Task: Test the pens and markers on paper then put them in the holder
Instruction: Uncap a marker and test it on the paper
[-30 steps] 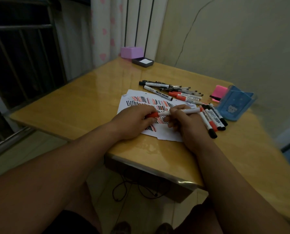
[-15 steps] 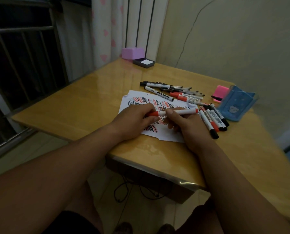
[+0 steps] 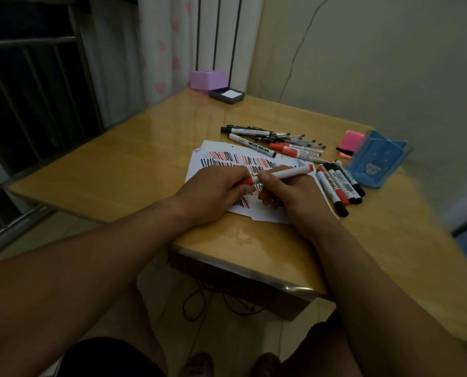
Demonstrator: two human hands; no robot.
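A white marker with red ends [image 3: 286,173] lies across both my hands above the striped paper [image 3: 218,159]. My right hand [image 3: 289,194] grips its white barrel. My left hand [image 3: 213,191] pinches the red cap at its left end. Black and red test strokes cover the paper. A row of several markers [image 3: 338,186] lies to the right of the paper. Beyond the paper lies a pile of pens and markers [image 3: 275,142]. The blue holder [image 3: 376,161] stands at the right, with nothing visible inside.
A pink block [image 3: 350,141] sits behind the holder. At the far table corner stand a purple box [image 3: 207,80] and a dark tray with white paper [image 3: 226,95]. The table's near edge [image 3: 240,265] runs under my forearms, with cables below.
The marker's right end has tilted slightly upward; both hands still hold it over the paper, the left on the red cap.
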